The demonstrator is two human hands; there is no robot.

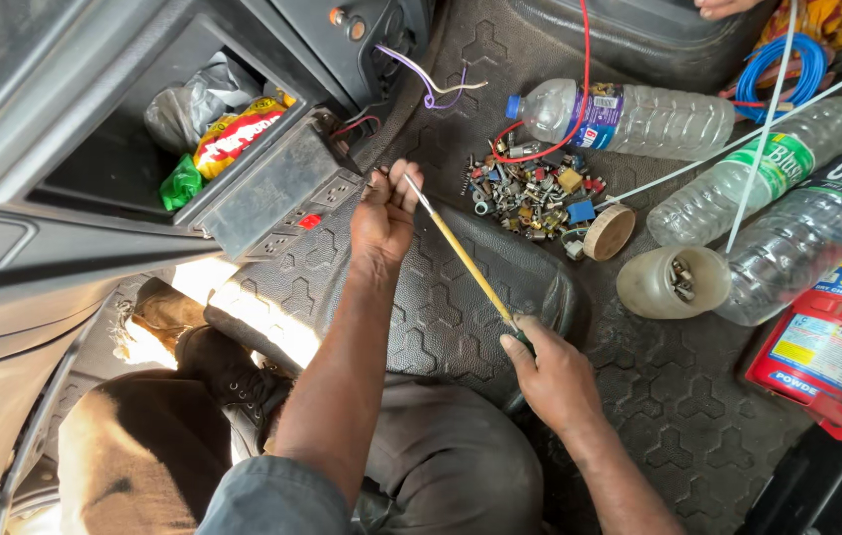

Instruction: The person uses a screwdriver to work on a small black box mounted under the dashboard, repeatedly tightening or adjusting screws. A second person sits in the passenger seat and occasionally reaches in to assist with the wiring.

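My right hand (pixel 552 374) grips the handle end of a long screwdriver with a yellowish shaft (pixel 461 260). The shaft slants up and left to my left hand (pixel 386 210), whose fingers pinch its metal tip beside a black electrical box (pixel 277 188) with sockets and a red switch. The box hangs at the lower edge of an open dashboard compartment. Both hands are over a black patterned rubber floor mat (pixel 441 307) inside a vehicle.
A heap of small screws, nuts and connectors (pixel 535 193) lies on the mat with a wooden disc (pixel 608 231) and an open jar (pixel 672 281). Three plastic bottles (pixel 629 119), a red fire extinguisher (pixel 827 337), loose wires (pixel 431 84) and a blue cable coil (pixel 783 64) lie right.
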